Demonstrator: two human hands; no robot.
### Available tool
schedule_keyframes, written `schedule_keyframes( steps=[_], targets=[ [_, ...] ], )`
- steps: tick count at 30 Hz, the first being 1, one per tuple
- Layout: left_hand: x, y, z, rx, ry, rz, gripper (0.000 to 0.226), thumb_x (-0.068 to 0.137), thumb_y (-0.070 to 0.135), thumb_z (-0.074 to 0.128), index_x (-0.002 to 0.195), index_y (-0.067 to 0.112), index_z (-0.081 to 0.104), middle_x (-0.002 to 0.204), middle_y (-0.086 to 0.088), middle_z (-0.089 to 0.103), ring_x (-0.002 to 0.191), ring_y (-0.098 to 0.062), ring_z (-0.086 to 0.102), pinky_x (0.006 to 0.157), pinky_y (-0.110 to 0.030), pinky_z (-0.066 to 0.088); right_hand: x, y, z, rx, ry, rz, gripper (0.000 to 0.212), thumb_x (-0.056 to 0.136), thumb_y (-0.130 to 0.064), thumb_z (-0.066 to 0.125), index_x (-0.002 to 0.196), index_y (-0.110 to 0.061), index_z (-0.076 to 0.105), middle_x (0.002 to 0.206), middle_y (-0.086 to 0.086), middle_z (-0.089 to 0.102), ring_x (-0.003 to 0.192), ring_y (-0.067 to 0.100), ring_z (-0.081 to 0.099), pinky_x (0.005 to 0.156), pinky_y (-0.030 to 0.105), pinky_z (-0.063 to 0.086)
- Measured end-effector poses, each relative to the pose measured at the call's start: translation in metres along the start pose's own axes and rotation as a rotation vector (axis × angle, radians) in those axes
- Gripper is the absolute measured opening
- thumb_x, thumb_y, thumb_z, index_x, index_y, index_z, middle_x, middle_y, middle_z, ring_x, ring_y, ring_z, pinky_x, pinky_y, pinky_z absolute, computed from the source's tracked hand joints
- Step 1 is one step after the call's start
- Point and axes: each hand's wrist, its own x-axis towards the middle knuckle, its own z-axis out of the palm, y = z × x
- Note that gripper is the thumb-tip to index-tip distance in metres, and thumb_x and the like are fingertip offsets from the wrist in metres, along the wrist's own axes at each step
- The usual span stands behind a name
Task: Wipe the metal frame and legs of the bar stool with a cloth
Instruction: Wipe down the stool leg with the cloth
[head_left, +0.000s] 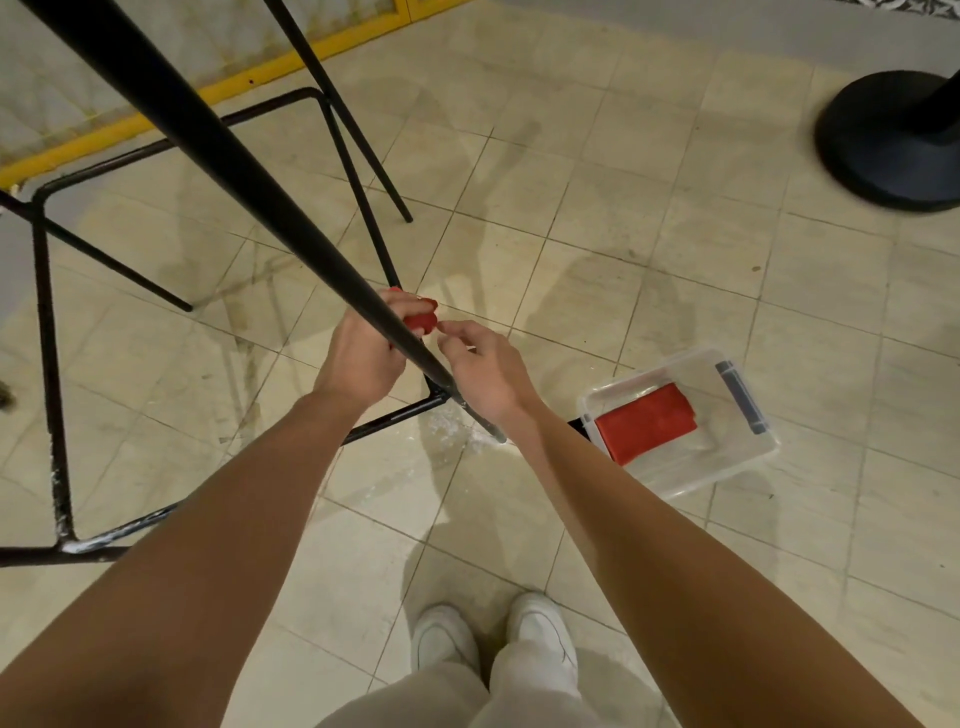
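Stool leg (213, 156): left hand (358, 358) grips red cloth (422, 321) around it; right hand (483, 374) loose-fingered beside; plastic box (691, 480) near right forearm.

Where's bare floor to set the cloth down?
Bare tiles between bin and round base, also between bin and shoes. Crowded at the stool leg, where left hand, right hand and footrest bars meet.

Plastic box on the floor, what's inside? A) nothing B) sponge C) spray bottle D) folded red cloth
D: a folded red cloth lies in the clear plastic box; a second red cloth is gripped by the left hand against the stool leg.
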Motion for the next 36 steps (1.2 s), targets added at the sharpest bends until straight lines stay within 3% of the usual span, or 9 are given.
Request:
schedule_keyframes(
  steps=[2, 6, 8, 11, 14, 21, 25, 31, 36],
  targets=[
    [-0.004, 0.001, 0.005, -0.039, 0.030, -0.079, 0.030, 0.087, 0.003, 0.063, 0.116, 0.011, 0.066, 0.119, -0.003, 0.063, 0.120, -0.017, 0.054, 0.106, -0.029, 0.039, 0.004, 0.000, -0.002, -0.003, 0.003, 0.002, 0.035, 0.099, -0.029, 0.041, 0.129, -0.018, 0.054, 0.128, -0.001, 0.056, 0.103, 0.013, 0.057, 0.074, 0.012, 0.045],
    [-0.021, 0.002, 0.005, -0.079, -0.022, -0.025, 0.033, 0.086, 0.001, 0.063, 0.116, 0.015, 0.067, 0.114, 0.008, 0.061, 0.119, -0.012, 0.053, 0.108, -0.030, 0.040, 0.010, 0.002, -0.008, 0.061, 0.011, 0.030, 0.035, 0.099, -0.027, 0.041, 0.130, -0.017, 0.054, 0.128, -0.003, 0.054, 0.106, 0.008, 0.049, 0.066, -0.001, 0.033],
    [-0.011, 0.001, 0.005, -0.064, -0.007, -0.023, 0.031, 0.087, 0.001, 0.062, 0.115, 0.013, 0.067, 0.113, 0.003, 0.063, 0.109, -0.005, 0.053, 0.103, -0.012, 0.037, 0.012, 0.005, -0.008, 0.067, 0.009, 0.035, 0.035, 0.099, -0.028, 0.041, 0.130, -0.017, 0.054, 0.130, -0.003, 0.054, 0.108, 0.008, 0.048, 0.076, 0.008, 0.033],
    [0.007, 0.002, 0.006, -0.062, 0.052, -0.127, 0.028, 0.091, 0.006, 0.060, 0.118, 0.010, 0.065, 0.118, -0.003, 0.062, 0.104, 0.000, 0.048, 0.091, 0.007, 0.026, 0.012, 0.008, -0.006, 0.073, -0.010, 0.043, 0.035, 0.099, -0.028, 0.041, 0.129, -0.018, 0.054, 0.130, -0.003, 0.054, 0.099, 0.004, 0.043, 0.067, 0.006, 0.033],
    [-0.001, 0.008, 0.009, -0.124, 0.095, -0.140, 0.026, 0.089, 0.006, 0.062, 0.114, 0.011, 0.067, 0.111, 0.001, 0.063, 0.102, 0.000, 0.053, 0.097, -0.005, 0.036, 0.012, 0.011, -0.006, 0.082, 0.006, 0.047, 0.034, 0.098, -0.028, 0.042, 0.127, -0.017, 0.056, 0.128, -0.003, 0.056, 0.097, 0.004, 0.044, 0.078, 0.014, 0.032],
    [0.006, 0.016, 0.000, -0.178, 0.280, -0.196, 0.023, 0.091, 0.008, 0.058, 0.112, 0.014, 0.065, 0.105, 0.011, 0.056, 0.095, 0.003, 0.056, 0.083, -0.002, 0.042, 0.013, 0.005, -0.004, 0.073, -0.002, 0.015, 0.035, 0.099, -0.027, 0.042, 0.130, -0.015, 0.054, 0.129, -0.001, 0.055, 0.086, 0.003, 0.045, 0.049, -0.006, 0.031],
    [0.026, 0.000, 0.007, -0.066, 0.150, -0.234, 0.027, 0.093, 0.012, 0.057, 0.118, 0.016, 0.063, 0.117, -0.001, 0.058, 0.108, -0.009, 0.053, 0.097, -0.013, 0.037, 0.015, 0.001, -0.005, 0.084, -0.015, 0.014, 0.036, 0.100, -0.026, 0.041, 0.132, -0.013, 0.052, 0.132, 0.001, 0.053, 0.067, -0.003, 0.042, 0.042, -0.005, 0.031],
    [-0.001, 0.000, 0.005, -0.168, 0.004, -0.135, 0.024, 0.085, 0.002, 0.064, 0.105, 0.016, 0.070, 0.101, 0.006, 0.061, 0.092, -0.001, 0.057, 0.091, -0.010, 0.045, 0.017, -0.001, -0.006, 0.090, -0.005, 0.008, 0.035, 0.099, -0.027, 0.041, 0.128, -0.014, 0.056, 0.119, 0.000, 0.059, 0.073, -0.002, 0.048, 0.044, -0.004, 0.032],
    [0.027, -0.004, 0.005, -0.098, 0.061, -0.206, 0.027, 0.092, 0.010, 0.058, 0.117, 0.016, 0.064, 0.115, 0.001, 0.055, 0.105, -0.005, 0.050, 0.092, -0.006, 0.038, 0.011, 0.003, -0.010, 0.097, -0.012, 0.019, 0.034, 0.098, -0.026, 0.043, 0.128, -0.015, 0.055, 0.121, -0.003, 0.057, 0.088, 0.004, 0.050, 0.051, -0.005, 0.033]
  ],
)
